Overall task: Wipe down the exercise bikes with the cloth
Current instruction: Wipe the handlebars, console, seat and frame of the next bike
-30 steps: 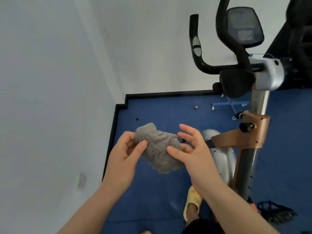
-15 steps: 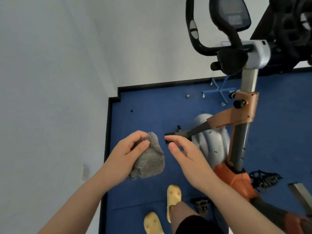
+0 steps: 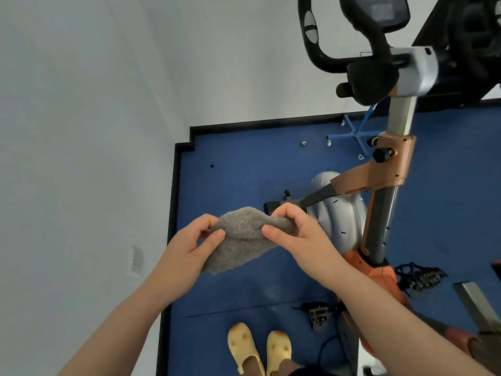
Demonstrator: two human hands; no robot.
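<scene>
Leftmost we see a plain white wall (image 3: 67,158) with a wall socket (image 3: 136,260) low down, then a black skirting strip (image 3: 170,226) edging the blue floor (image 3: 244,164). Our left hand (image 3: 189,249) comes up from the bottom edge and pinches the left side of the grey cloth (image 3: 238,242), thumb on top, fingers curled under the edge. Cloth is fuzzy, held in the air above the floor between both hands, spread a bit, lower corner hanging down toward us. It touches no part of the bike. Our right hand (image 3: 295,232) grips the cloth's right edge, fingers curled over it, thumb pointing toward the left hand. Below the hands, two yellow slippers (image 3: 257,351) stand side by side on the floor. Right of the hands is the exercise bike (image 3: 385,191): grey flywheel cover (image 3: 341,213) low down, copper-coloured bracket (image 3: 385,166) with a black knob on the upright post. Black handlebars (image 3: 325,50) and a console (image 3: 385,12) are at top right, the screen too blurred to read. A black pedal (image 3: 417,275) sits on the right side, another pedal nearer us by the orange frame. A blue stand (image 3: 355,134) is on the floor behind the bike by the far wall. Small loose bits on the floor near it, too small to tell.
</scene>
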